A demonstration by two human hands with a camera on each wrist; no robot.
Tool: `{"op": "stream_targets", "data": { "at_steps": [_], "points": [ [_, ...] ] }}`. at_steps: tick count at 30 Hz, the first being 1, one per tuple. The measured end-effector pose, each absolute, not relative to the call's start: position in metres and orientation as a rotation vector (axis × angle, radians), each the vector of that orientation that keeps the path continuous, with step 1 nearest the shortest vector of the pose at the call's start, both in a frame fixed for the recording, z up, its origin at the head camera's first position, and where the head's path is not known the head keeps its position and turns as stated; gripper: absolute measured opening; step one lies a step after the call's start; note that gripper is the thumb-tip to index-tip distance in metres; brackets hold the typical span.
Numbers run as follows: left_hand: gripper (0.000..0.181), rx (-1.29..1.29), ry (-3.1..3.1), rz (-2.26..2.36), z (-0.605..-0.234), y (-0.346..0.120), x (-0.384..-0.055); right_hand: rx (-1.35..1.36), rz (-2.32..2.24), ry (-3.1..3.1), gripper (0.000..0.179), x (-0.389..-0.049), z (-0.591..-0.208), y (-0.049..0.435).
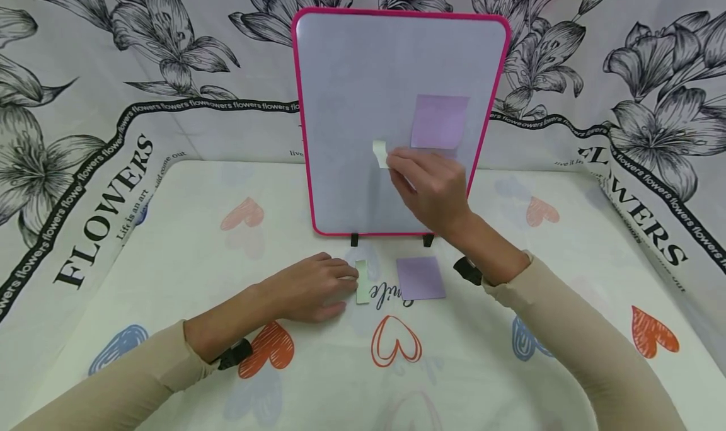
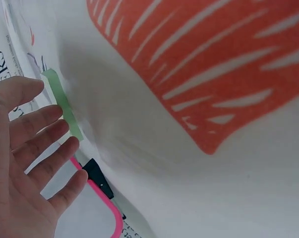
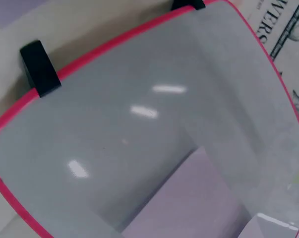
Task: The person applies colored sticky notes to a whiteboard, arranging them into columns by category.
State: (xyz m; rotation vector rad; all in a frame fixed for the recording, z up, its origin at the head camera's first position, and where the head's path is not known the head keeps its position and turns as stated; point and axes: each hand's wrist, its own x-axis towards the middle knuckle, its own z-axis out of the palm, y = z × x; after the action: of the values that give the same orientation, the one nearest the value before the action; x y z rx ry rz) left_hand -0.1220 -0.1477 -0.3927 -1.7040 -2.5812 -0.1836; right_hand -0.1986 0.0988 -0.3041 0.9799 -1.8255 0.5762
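Note:
My right hand pinches a small pale green paper strip by its lower right edge, in front of the whiteboard. Whether the strip touches the board I cannot tell. A purple sticky note is on the board, above that hand. On the table, my left hand lies with loosely bent fingers beside another green strip. Its fingertips reach that strip's left edge, and the left wrist view shows the fingers spread across the strip. In the right wrist view only a bit of the hand shows at the right edge.
The pink-framed board leans upright on black stand feet at the back of the table. A second purple square lies on the heart-printed tablecloth, right of the green strip. Behind stands a flower-printed backdrop.

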Motion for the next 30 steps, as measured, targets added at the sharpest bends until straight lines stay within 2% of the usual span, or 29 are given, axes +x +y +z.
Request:
{"op": "stream_targets", "data": {
  "at_steps": [7,30],
  "points": [
    [0.024,-1.686,-2.611,-0.181,-0.390,-0.145,-0.121,0.892,0.595,-1.702,0.009,-0.210,-0.292,0.096],
    [0.014,-1.667,-2.659,-0.226,-0.385,-0.143,-0.120,0.928,0.352,-1.629,0.007,-0.235,-0.281,0.083]
  ]
}}
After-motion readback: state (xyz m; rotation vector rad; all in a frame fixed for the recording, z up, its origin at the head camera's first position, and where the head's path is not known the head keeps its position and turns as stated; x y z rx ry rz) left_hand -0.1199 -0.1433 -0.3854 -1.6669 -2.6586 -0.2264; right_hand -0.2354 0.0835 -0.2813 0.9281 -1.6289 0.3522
